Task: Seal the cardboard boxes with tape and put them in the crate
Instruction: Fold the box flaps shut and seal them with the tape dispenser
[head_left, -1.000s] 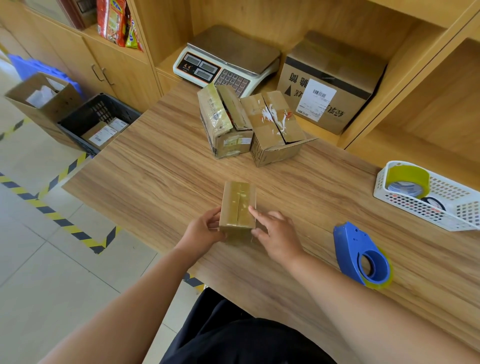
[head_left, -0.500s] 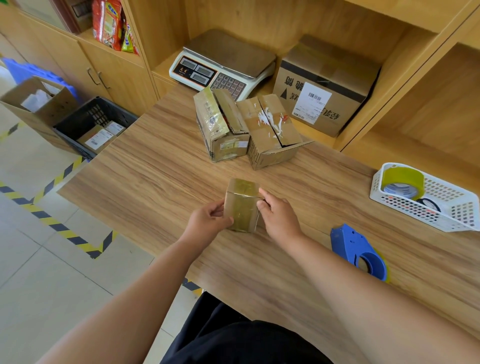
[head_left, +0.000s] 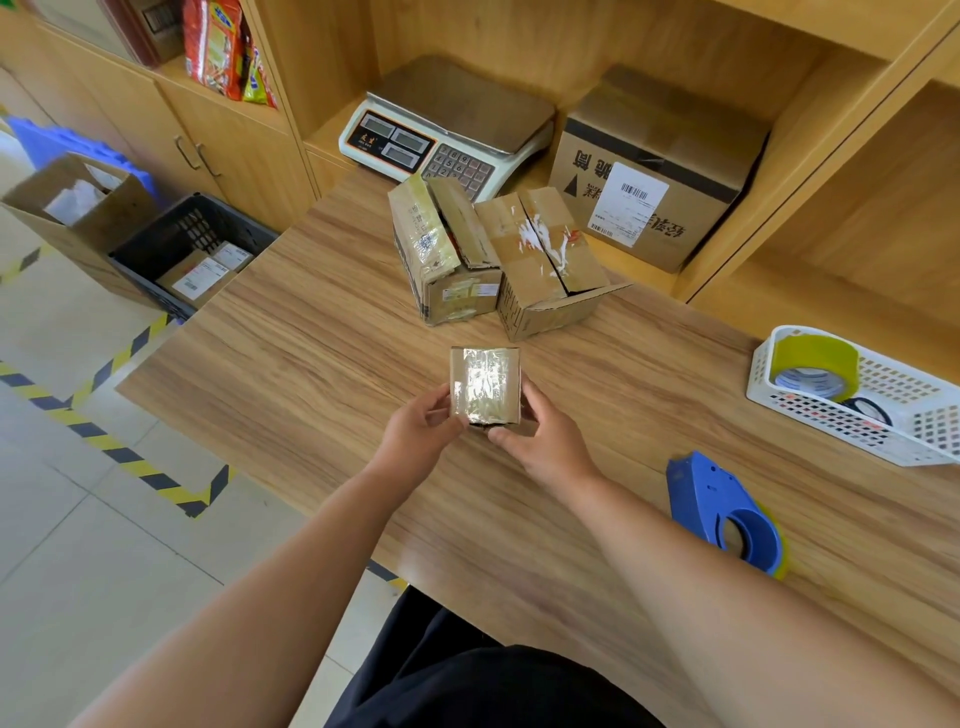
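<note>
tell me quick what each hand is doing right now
Left hand: holding the small taped cardboard box by its left side.
Right hand: holding the same box by its right side and lower edge.

The white perforated plastic basket (head_left: 831, 427) is cut by the right edge; print on the large brown cardboard carton (head_left: 691, 150) is illegible.

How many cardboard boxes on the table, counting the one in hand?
3. A small taped box held by the left hand and right hand; two bigger ones side by side far across the table: left box and right box. None seem hidden.
</note>
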